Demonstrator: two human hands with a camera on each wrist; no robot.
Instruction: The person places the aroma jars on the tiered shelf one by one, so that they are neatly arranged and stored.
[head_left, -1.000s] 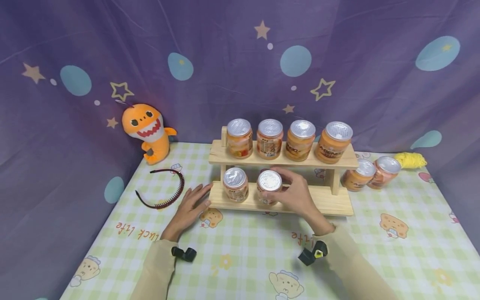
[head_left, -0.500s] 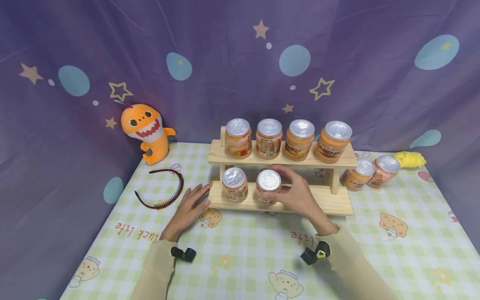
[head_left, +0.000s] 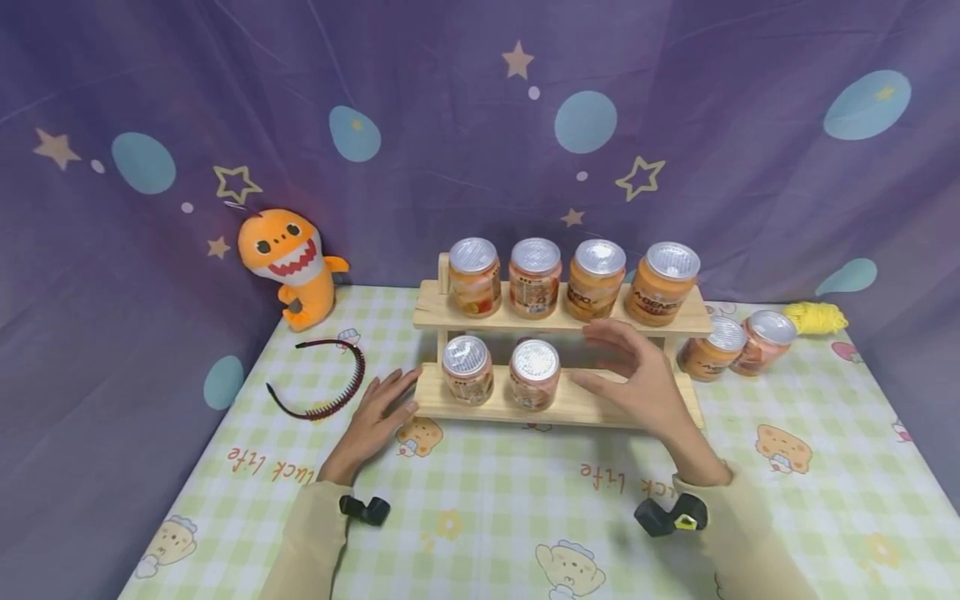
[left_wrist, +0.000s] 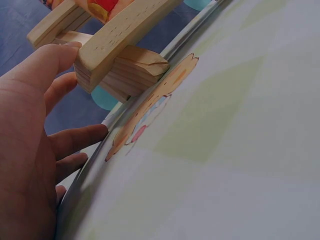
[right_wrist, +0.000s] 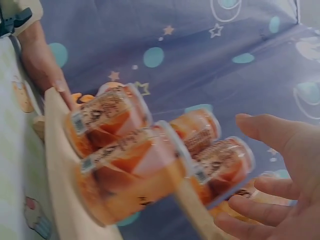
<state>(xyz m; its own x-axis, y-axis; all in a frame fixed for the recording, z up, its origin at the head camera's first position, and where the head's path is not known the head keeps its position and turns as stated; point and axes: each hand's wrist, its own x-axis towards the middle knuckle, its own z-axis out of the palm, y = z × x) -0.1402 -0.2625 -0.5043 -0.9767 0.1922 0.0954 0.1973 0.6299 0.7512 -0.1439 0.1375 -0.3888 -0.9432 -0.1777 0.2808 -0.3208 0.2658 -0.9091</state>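
A two-tier wooden rack (head_left: 600, 407) stands on the table, with several orange jars on its upper tier. On its lower tier, toward the left, two more jars stand upright: the left jar (head_left: 468, 372) and the right jar (head_left: 535, 375). My right hand (head_left: 637, 375) is beside the right jar, apart from it, thumb and fingers spread with nothing between them. In the right wrist view that jar (right_wrist: 135, 175) stands free of my fingers. My left hand (head_left: 377, 417) touches the rack's left end (left_wrist: 89, 72) with its fingertips, fingers extended.
To the right of the rack, two jars (head_left: 761, 343) stand on the table, with yellow yarn (head_left: 816, 317) behind them. An orange shark plush (head_left: 292, 267) sits at the back left. A dark toothed headband (head_left: 345, 398) lies left of my left hand. A purple curtain hangs behind.
My right hand has let go of the right jar on the lower tier and moved right, its fingers opening. The jar stays on the tier. My left hand keeps its place at the rack's end.
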